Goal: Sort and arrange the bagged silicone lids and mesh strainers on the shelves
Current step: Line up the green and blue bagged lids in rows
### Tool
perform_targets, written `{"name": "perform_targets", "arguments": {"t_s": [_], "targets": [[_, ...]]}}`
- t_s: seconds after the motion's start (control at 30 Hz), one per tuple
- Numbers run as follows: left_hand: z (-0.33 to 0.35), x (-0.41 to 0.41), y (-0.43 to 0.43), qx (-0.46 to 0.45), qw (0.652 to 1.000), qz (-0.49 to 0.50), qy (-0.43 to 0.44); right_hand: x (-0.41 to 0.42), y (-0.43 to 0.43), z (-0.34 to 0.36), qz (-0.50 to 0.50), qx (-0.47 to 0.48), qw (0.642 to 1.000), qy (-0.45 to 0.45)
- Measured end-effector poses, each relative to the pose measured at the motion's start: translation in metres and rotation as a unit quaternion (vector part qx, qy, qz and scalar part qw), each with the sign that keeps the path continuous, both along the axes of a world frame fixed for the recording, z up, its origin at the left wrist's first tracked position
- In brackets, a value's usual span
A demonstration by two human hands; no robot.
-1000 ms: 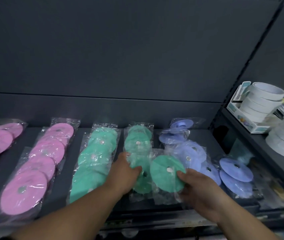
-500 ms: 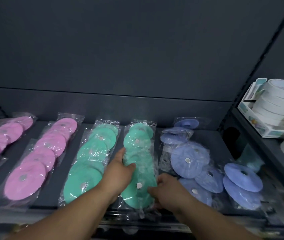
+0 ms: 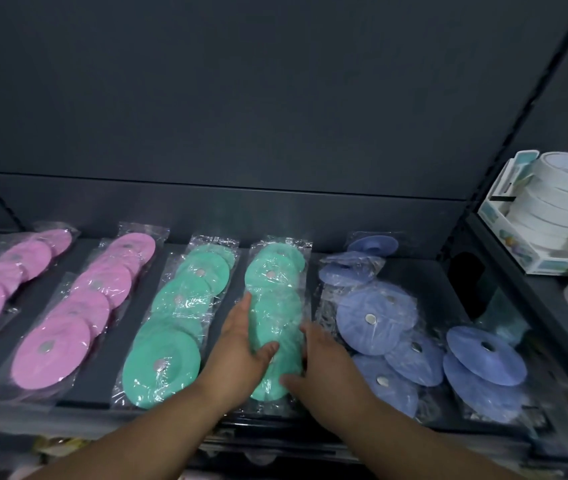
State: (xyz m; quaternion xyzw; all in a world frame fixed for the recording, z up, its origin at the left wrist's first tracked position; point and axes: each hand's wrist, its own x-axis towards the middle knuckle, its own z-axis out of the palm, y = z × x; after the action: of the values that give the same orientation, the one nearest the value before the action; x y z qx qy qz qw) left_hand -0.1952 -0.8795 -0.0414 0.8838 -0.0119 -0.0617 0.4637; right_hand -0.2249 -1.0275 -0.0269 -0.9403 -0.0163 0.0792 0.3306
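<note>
On the dark shelf (image 3: 424, 275), bagged silicone lids lie in rows sorted by colour. Two pink rows (image 3: 57, 344) fill the left, then a green row (image 3: 171, 327), then a second green row (image 3: 275, 271). My left hand (image 3: 241, 344) lies along the left side of that second row, thumb over its front lid. On the row's right side my right hand (image 3: 324, 365) presses in with its thumb under the front lid, so both hands clasp the row's front end. To the right, blue bagged lids (image 3: 376, 317) lie in a loose, uneven pile.
More blue lids (image 3: 483, 358) overlap at the shelf's right end. The neighbouring shelf to the right holds a white box of stacked white rolls (image 3: 552, 206). A dark back panel (image 3: 275, 133) rises behind the rows. Crinkled bags hang over the shelf's front edge.
My right hand laid a green bagged lid onto the front of the second green row. Both hands then closed in on the row's sides. My view has shifted slightly left and closer.
</note>
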Motion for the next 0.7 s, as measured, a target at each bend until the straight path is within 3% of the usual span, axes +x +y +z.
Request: {"name": "perform_targets", "arguments": {"t_s": [0.2,0.3,0.4,0.57,0.7], "targets": [[-0.013,-0.017,-0.005,0.048,0.998,-0.019,-0.044,-0.003,-0.013,0.009,0.072,-0.085,0.994,-0.015],[-0.021,-0.022,-0.009,0.131,0.986,-0.050,-0.085,0.005,-0.017,0.016,0.083,-0.059,0.994,-0.050],[-0.013,-0.016,-0.012,0.189,0.976,-0.012,-0.106,0.021,-0.022,0.025,0.077,-0.020,0.994,-0.068],[0.010,0.025,-0.016,0.070,0.992,0.068,-0.082,0.058,-0.020,0.033,0.083,-0.022,0.992,-0.093],[0.018,0.069,-0.017,0.048,0.997,0.057,-0.035,0.091,-0.003,0.033,0.059,-0.020,0.994,-0.093]]}}
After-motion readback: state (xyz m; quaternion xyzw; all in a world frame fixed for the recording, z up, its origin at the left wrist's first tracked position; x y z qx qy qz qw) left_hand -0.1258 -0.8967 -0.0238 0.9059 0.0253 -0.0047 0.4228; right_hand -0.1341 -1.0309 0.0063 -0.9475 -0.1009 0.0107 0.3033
